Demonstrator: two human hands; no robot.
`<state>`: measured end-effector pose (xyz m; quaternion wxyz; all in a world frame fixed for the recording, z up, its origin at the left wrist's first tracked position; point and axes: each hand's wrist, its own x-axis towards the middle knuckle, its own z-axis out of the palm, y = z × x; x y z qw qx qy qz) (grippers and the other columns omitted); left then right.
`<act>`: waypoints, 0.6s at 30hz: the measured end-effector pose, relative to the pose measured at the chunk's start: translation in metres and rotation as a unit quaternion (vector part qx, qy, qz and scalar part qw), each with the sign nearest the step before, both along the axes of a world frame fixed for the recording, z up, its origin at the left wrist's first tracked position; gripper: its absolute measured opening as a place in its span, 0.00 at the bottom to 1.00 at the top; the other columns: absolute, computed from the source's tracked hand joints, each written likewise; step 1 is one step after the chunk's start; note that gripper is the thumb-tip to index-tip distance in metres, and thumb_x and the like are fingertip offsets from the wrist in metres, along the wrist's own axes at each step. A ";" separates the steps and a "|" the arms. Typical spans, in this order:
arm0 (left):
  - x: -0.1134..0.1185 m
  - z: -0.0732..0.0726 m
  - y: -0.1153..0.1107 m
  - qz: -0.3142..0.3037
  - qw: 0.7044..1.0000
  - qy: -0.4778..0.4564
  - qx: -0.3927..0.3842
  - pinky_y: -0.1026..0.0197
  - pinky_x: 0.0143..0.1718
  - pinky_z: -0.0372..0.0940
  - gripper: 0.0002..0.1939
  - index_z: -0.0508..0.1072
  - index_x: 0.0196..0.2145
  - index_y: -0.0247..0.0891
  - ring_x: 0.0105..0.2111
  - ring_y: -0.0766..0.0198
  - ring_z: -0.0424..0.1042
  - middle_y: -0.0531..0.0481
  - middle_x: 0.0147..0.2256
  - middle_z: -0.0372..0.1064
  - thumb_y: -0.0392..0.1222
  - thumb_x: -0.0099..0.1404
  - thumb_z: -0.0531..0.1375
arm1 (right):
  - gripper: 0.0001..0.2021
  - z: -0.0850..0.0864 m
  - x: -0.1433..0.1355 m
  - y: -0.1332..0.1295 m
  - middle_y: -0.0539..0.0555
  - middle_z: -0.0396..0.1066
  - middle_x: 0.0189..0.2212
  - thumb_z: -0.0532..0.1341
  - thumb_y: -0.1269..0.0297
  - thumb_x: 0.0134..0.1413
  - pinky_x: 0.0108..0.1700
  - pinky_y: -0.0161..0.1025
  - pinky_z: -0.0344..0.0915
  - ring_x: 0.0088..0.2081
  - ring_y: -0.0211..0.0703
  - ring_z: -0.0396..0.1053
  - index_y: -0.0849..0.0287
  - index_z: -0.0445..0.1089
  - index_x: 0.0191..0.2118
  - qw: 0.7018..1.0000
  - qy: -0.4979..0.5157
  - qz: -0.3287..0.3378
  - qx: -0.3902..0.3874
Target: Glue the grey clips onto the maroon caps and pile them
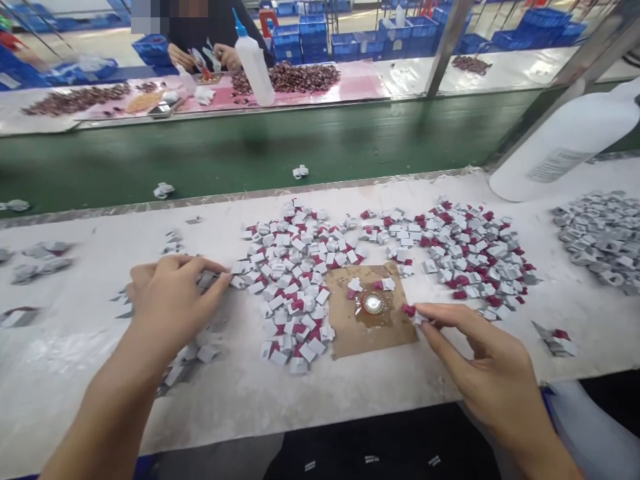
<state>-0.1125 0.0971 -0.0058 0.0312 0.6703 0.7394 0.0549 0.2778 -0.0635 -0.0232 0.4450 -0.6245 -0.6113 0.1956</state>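
My right hand (480, 360) pinches a small grey-and-magenta plastic piece (419, 319) between thumb and forefinger, at the right edge of a brown cardboard square (345, 337). On the cardboard lie a small round dish (373, 303) with clear liquid in and around it, and two more grey-and-magenta pieces (385, 285). My left hand (170, 300) is closed, its thumb and forefinger tips together on a small grey piece (240, 268) at the left edge of a heap of grey-and-magenta pieces (295, 260). Other grey pieces (205, 280) show beneath its fingers.
Another mixed heap (480, 253) lies right of the cardboard, and a grey heap (600, 233) farther right. A large white bottle (565, 147) leans at back right. Across the green conveyor belt (350, 140), a person's hands (225, 57) work behind a squeeze bottle (255, 70).
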 end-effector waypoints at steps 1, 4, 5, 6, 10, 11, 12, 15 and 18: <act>0.001 0.001 0.000 0.013 1.000 0.013 -0.011 0.27 0.69 0.67 0.20 0.84 0.45 0.40 0.68 0.27 0.70 0.26 0.58 0.75 0.53 0.76 0.55 | 0.11 0.004 -0.006 0.003 0.50 0.91 0.50 0.70 0.68 0.76 0.54 0.44 0.86 0.51 0.51 0.90 0.44 0.86 0.54 1.000 0.011 0.012 0.016; 0.004 0.005 -0.001 0.031 0.999 0.029 -0.023 0.26 0.72 0.65 0.21 0.83 0.44 0.39 0.69 0.26 0.70 0.24 0.60 0.74 0.53 0.77 0.53 | 0.14 0.011 -0.018 0.013 0.50 0.91 0.51 0.69 0.72 0.76 0.55 0.46 0.87 0.52 0.51 0.90 0.44 0.86 0.55 0.998 0.017 0.049 0.044; 0.005 0.006 -0.002 0.023 0.999 0.022 -0.017 0.27 0.72 0.65 0.21 0.82 0.44 0.40 0.70 0.26 0.70 0.24 0.61 0.74 0.53 0.77 0.53 | 0.14 0.011 -0.021 0.016 0.50 0.91 0.50 0.69 0.73 0.76 0.55 0.47 0.87 0.52 0.51 0.90 0.44 0.86 0.55 0.997 0.012 0.058 0.046; 0.006 0.009 -0.004 0.014 1.000 0.012 -0.003 0.28 0.72 0.66 0.20 0.81 0.43 0.41 0.70 0.26 0.70 0.25 0.60 0.75 0.53 0.76 0.53 | 0.15 0.011 -0.023 0.019 0.50 0.91 0.50 0.68 0.73 0.76 0.54 0.47 0.88 0.52 0.51 0.90 0.45 0.86 0.55 0.997 0.006 0.065 0.046; 0.016 0.019 -0.028 0.016 0.997 -0.059 0.043 0.41 0.60 0.75 0.13 0.79 0.47 0.49 0.59 0.37 0.80 0.43 0.52 0.85 0.56 0.74 0.60 | 0.14 0.007 -0.027 0.023 0.52 0.91 0.49 0.66 0.74 0.77 0.55 0.48 0.88 0.52 0.51 0.90 0.49 0.86 0.55 0.996 -0.016 0.079 0.047; 0.019 0.020 -0.036 0.027 0.995 -0.089 0.040 0.46 0.53 0.76 0.12 0.79 0.47 0.51 0.52 0.40 0.82 0.49 0.47 0.85 0.58 0.73 0.63 | 0.14 0.006 -0.027 0.023 0.52 0.91 0.49 0.66 0.74 0.77 0.55 0.49 0.88 0.52 0.51 0.90 0.49 0.86 0.56 0.995 -0.017 0.081 0.048; 0.023 0.020 -0.045 0.036 0.991 -0.123 0.029 0.49 0.46 0.75 0.12 0.79 0.46 0.53 0.45 0.43 0.82 0.52 0.41 0.85 0.59 0.71 0.66 | 0.15 0.006 -0.027 0.024 0.52 0.91 0.49 0.66 0.74 0.78 0.55 0.49 0.88 0.52 0.51 0.89 0.49 0.86 0.56 0.995 -0.017 0.082 0.049; 0.033 0.015 -0.066 0.032 0.977 -0.209 -0.030 0.52 0.37 0.72 0.11 0.80 0.41 0.57 0.37 0.45 0.83 0.55 0.33 0.82 0.60 0.66 0.71 | 0.14 0.006 -0.029 0.024 0.53 0.91 0.48 0.65 0.73 0.78 0.54 0.52 0.89 0.51 0.53 0.90 0.48 0.87 0.55 0.996 -0.014 0.080 0.047; 0.041 0.009 -0.077 0.029 0.962 -0.266 -0.051 0.50 0.38 0.75 0.10 0.80 0.40 0.57 0.41 0.42 0.86 0.54 0.36 0.86 0.60 0.66 0.71 | 0.14 0.009 -0.029 0.024 0.52 0.91 0.48 0.66 0.72 0.77 0.54 0.51 0.89 0.50 0.53 0.90 0.47 0.88 0.53 0.997 0.001 0.072 0.042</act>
